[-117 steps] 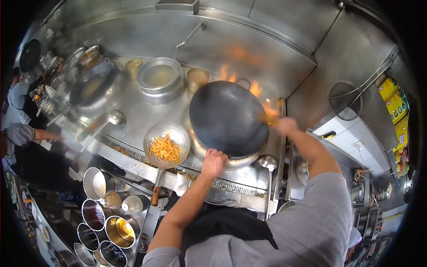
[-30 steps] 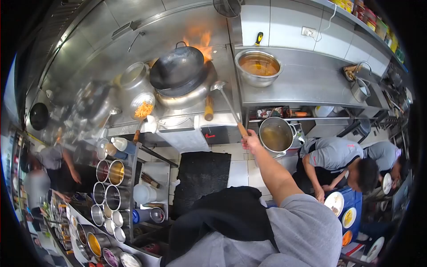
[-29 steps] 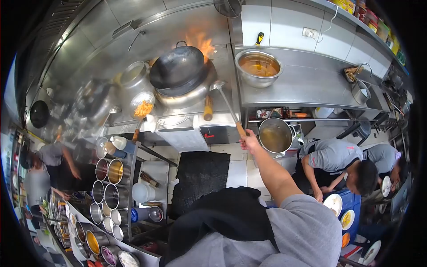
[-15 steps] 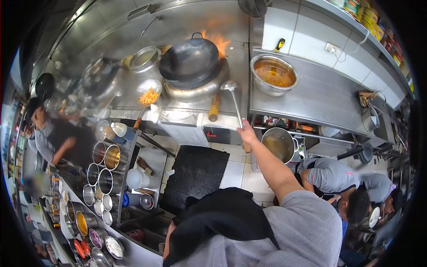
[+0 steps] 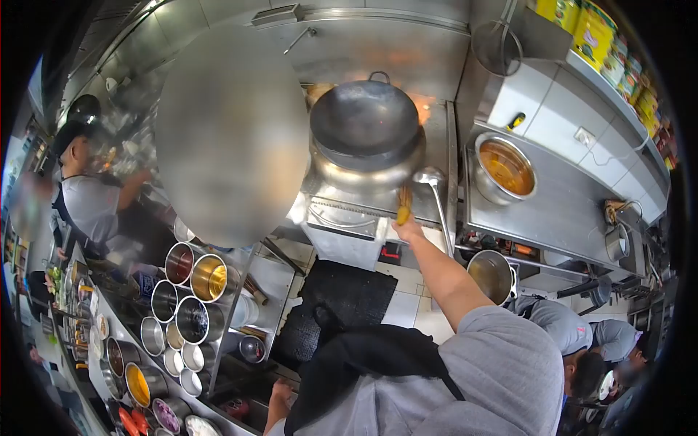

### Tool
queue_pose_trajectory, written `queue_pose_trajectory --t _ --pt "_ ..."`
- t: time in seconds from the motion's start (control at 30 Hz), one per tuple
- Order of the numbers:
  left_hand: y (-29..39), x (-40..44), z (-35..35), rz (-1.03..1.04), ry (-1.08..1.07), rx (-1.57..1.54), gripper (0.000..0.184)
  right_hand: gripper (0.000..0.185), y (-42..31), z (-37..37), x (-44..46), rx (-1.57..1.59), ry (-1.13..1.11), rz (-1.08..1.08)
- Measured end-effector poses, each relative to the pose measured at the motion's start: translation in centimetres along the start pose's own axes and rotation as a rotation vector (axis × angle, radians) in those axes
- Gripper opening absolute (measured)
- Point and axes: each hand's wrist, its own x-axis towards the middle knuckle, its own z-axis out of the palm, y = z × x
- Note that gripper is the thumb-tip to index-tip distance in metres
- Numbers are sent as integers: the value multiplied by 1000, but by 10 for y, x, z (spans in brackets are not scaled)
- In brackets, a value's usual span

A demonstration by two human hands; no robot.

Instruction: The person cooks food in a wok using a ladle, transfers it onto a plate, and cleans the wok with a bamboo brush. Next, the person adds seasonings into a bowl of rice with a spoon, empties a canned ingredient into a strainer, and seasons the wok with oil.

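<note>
My right hand (image 5: 408,230) is closed around the lower end of a bamboo wok brush (image 5: 404,206), at the front edge of the stove. Just right of it a long-handled ladle (image 5: 432,179) rests with its bowl on the stove top and its handle toward me. Behind the brush, a dark wok (image 5: 363,120) sits tilted on its burner ring (image 5: 371,174), with flame showing at its right. Down by the shelf at my left side is my left hand (image 5: 281,394); its fingers are too small and partly hidden to read.
A steel bowl of orange-brown liquid (image 5: 507,168) stands on the right counter, with a pot (image 5: 491,277) below. Several steel containers (image 5: 201,320) fill the left rack. A co-worker (image 5: 91,192) stands at far left; others bend at lower right. A blurred oval hides the left stove.
My right hand has let go of the ladle, moved left and taken hold of the wok brush. The view has shifted, and my left hand shows more.
</note>
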Motion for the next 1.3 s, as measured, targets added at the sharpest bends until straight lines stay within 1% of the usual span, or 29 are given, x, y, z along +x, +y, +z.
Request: queue_pose_trajectory --t 0.03,0.07,0.13,0.17,0.2,0.23,0.27,0.3,0.33,0.37,0.43,0.47,0.53,0.57,0.63,0.7,0.77,0.83,0.87,0.9,0.93,0.97,1.03,1.1,1.17,1.2,1.23,1.27,1.3 --pt "3 17 -12 494 -235 806 32 73 -2 1 1 -33 25 9" --pt "4 37 -18 504 -239 795 32 73 -6 2 1 -65 49 19" --pt "7 81 -40 525 -273 770 29 63 -17 -4 -2 39 29 157" --pt "10 102 -53 536 -290 760 27 63 -19 -7 0 37 35 165" --pt "-12 131 -52 355 -257 463 28 53 -14 -6 8 261 -69 262" --pt "4 148 -81 -2 -167 -121 30 43 -10 -6 13 492 -170 355" --pt "25 161 -111 -91 -105 -389 32 43 -9 -14 12 499 -157 362" --pt "45 174 -133 -109 -60 -540 35 36 -10 -27 6 911 -222 420" --pt "52 197 -157 10 -49 -459 36 30 -13 -39 -5 1323 -283 469" --pt "56 221 -178 127 -28 -378 38 30 -18 -49 -19 1326 -265 479" --pt "122 234 -259 188 9 -152 36 30 -35 -79 -46 1541 -365 296" --pt "153 248 -288 302 22 -248 35 30 -55 -95 -64 1537 -350 306" --pt "214 287 -334 511 44 -357 33 33 -100 -114 -82 1540 -181 -12" --pt "250 309 -354 609 56 -371 32 33 -105 -120 -64 1536 -179 -3" --pt "354 311 -414 410 -10 -274 32 45 -121 -138 -11 1217 -203 -291" --pt "425 341 -421 692 171 -475 35 48 -151 -149 48 1230 -225 -318" --pt "496 366 -434 835 313 -329 38 54 -194 -155 109 1141 -185 -277" --pt "548 392 -427 858 430 -259 37 57 -233 -158 163 832 -179 -314" --pt "563 404 -421 857 420 -254 37 54 -245 -152 201 667 -150 -334" --pt "575 419 -416 813 469 -137 33 51 -254 -134 244 499 -123 -357" --pt "582 433 -409 762 515 -25 29 51 -262 -104 286 387 -34 -310" --pt "581 447 -401 754 509 -29 29 51 -271 -76 311 271 51 -261" --pt "573 468 -388 665 519 140 21 49 -302 -57 280 88 -91 -173" --pt "575 462 -393 675 553 133 16 48 -323 -60 220 82 -171 -225" --pt "580 454 -399 586 533 229 16 48 -320 -89 172 -125 -375 -316" --pt "580 451 -400 588 529 222 16 51 -275 -76 203 -365 -238 -742" --pt "582 450 -403 578 509 242 16 52 -275 -134 175 -360 -473 -578" --pt "583 447 -405 570 485 268 16 57 -254 -169 203 -603 -525 -537" --pt "583 444 -404 579 482 270 16 59 -262 -228 190 -780 -511 -305"
